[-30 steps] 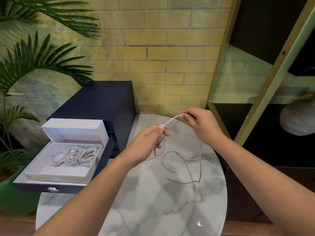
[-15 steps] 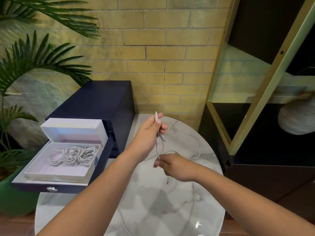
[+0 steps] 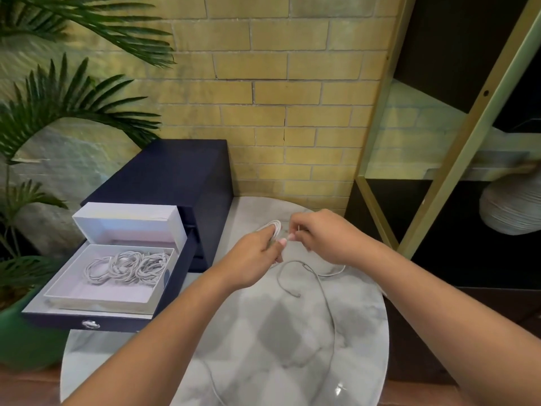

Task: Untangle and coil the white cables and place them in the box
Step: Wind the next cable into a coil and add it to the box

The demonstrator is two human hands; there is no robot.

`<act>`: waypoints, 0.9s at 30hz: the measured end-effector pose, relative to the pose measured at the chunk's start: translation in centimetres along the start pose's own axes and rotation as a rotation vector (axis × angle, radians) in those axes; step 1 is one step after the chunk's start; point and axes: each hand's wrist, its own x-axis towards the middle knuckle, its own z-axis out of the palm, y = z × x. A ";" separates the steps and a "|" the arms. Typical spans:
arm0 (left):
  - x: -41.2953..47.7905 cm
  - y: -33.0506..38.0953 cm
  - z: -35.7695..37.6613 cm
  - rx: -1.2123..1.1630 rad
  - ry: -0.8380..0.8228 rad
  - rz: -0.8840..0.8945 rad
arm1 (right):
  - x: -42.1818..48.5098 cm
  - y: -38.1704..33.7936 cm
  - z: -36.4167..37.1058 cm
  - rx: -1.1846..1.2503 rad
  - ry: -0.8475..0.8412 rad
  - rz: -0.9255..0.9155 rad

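Cable [image 3: 276, 227], white: few loops gripped in left hand [image 3: 251, 259], right hand [image 3: 325, 238] pinching strand just beside; loose tail runs near and right over table [image 3: 263, 353]; box [image 3: 96, 301] lies left, nearer left hand

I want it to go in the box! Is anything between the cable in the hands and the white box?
Nothing visible. The white box sits open left of the cable, its lid up, with bare floor beside the coiled cables inside.

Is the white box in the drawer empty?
No, several coiled white cables lie side by side on the floor of the white box.
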 end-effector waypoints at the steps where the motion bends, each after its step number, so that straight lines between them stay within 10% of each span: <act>1: 0.0 0.0 -0.1 0.029 0.003 0.013 | 0.1 0.1 0.0 0.009 0.031 -0.007; 27: -0.2 0.3 -0.7 0.028 -0.101 -0.072 | 1.0 0.8 -0.4 0.105 0.091 -0.201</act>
